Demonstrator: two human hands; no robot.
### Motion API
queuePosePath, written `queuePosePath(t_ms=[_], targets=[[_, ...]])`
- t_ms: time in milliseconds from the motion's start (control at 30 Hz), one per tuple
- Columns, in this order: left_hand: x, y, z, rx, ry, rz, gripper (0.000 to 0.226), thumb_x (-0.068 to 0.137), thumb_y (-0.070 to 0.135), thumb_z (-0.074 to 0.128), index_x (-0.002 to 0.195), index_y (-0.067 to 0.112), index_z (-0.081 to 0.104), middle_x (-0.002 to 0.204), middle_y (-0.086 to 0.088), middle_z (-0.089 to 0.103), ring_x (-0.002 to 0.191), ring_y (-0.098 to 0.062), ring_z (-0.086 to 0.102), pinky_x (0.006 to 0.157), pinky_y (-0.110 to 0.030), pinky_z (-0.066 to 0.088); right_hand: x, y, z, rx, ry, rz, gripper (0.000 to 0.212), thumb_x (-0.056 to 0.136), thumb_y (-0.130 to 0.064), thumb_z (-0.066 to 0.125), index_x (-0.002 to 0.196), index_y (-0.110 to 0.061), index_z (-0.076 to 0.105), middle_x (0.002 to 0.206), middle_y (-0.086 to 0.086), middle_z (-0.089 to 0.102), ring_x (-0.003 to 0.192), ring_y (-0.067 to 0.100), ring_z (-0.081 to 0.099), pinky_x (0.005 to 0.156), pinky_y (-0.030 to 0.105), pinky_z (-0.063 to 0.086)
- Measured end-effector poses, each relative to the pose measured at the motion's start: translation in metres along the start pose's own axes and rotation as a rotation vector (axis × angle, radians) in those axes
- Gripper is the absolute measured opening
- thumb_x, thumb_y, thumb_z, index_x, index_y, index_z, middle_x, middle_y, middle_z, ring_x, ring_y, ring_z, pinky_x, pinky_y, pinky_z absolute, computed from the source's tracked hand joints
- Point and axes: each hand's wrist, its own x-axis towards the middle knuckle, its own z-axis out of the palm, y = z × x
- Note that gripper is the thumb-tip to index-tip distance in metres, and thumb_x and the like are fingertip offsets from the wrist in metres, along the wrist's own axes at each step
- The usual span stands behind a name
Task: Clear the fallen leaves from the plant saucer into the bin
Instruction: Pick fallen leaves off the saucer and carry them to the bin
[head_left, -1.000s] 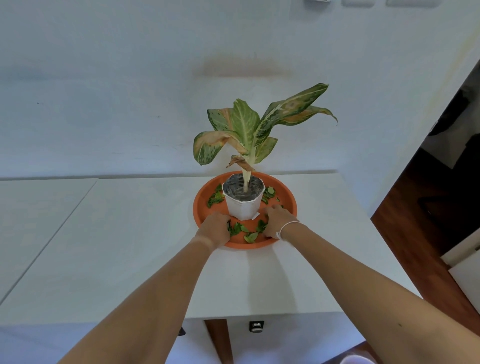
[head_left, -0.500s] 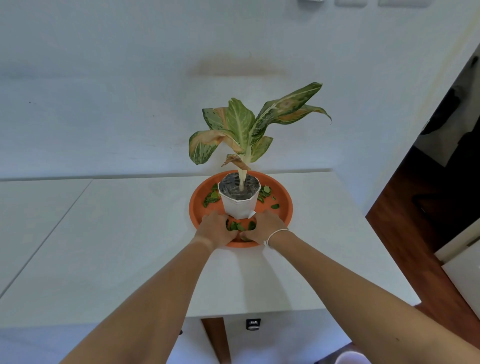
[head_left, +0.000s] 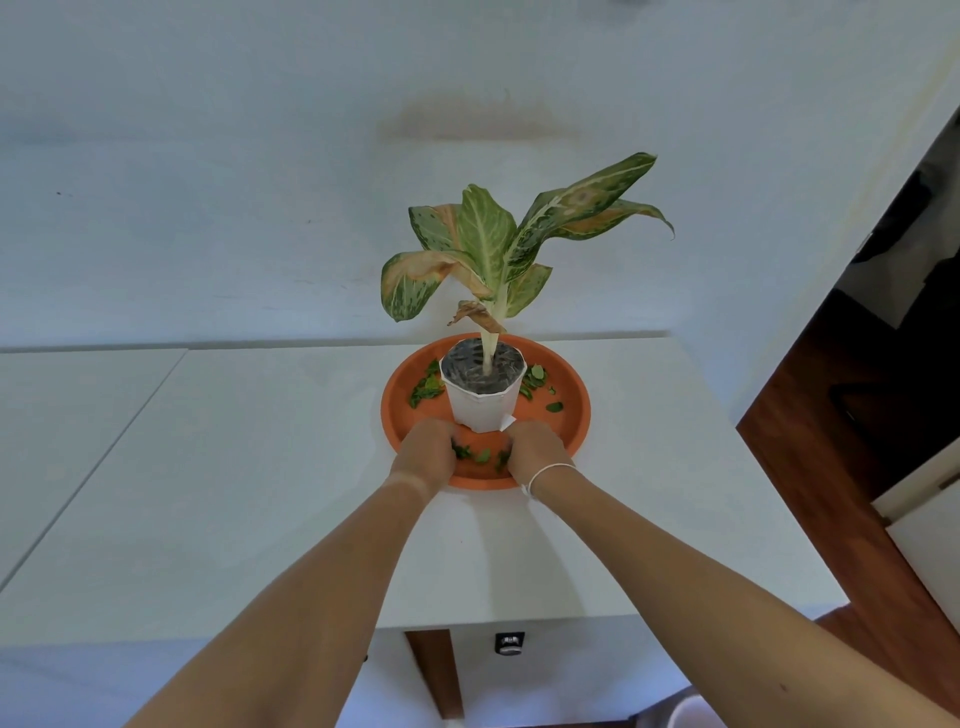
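An orange plant saucer (head_left: 574, 415) sits on the white table (head_left: 260, 467) and holds a white pot (head_left: 480, 405) with a leafy plant (head_left: 485, 234). My left hand (head_left: 426, 452) and my right hand (head_left: 535, 449) rest inside the saucer's near side, just in front of the pot. Their fingers curl down and inward onto a small heap of green fallen leaves (head_left: 483, 456) between them. More loose leaves lie left of the pot (head_left: 426, 387) and right of the pot (head_left: 537, 376). My fingertips are hidden under my hands.
The table's near edge runs just below my forearms and its right edge drops to a wooden floor (head_left: 831, 467). A white round rim (head_left: 685, 712) shows on the floor at the bottom right. A white wall stands close behind the plant.
Both hands have drawn closer together in front of the pot, pushing the near leaves into a tighter heap between them. The pot and saucer have stayed put.
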Motion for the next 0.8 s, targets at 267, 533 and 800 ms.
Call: queuePosePath(t_ms=[267, 533, 800], targets=[[0.008, 0.007, -0.014, 0.117, -0.015, -0.019, 0.034, 0.092, -0.003, 0.035, 0.076, 0.011, 0.061, 0.066, 0.002, 0.053, 0.063, -0.014, 0.049, 0.055, -0.018, 0.039, 0.009, 0.007, -0.025, 0.482, -0.075, 0.272, 0.030, 0.090, -0.012, 0.059, 0.114, 0.004, 0.067, 0.107, 0.016, 0.066, 0.089, 0.023, 0.056, 0.080, 0.031, 0.047], [0.013, 0.007, -0.025, -0.446, -0.058, -0.221, 0.036, 0.093, -0.001, 0.028, 0.074, 0.015, 0.055, 0.067, -0.006, 0.052, 0.056, -0.017, 0.046, 0.050, -0.023, 0.037, -0.002, 0.015, -0.044, 1.718, -0.117, 0.517, 0.022, 0.093, 0.010, 0.046, 0.076, -0.004, 0.051, 0.080, 0.009, 0.049, 0.068, 0.016, 0.046, 0.045, 0.017, 0.050], [-0.002, 0.015, -0.029, -0.888, 0.016, -0.370, 0.026, 0.083, 0.008, 0.025, 0.062, 0.013, 0.040, 0.059, 0.001, 0.032, 0.049, -0.010, 0.024, 0.037, -0.018, 0.020, -0.004, 0.017, -0.043, 1.868, -0.118, 0.613, 0.014, 0.090, -0.005, 0.032, 0.078, -0.007, 0.040, 0.079, 0.007, 0.037, 0.064, 0.020, 0.036, 0.056, 0.027, 0.036]])
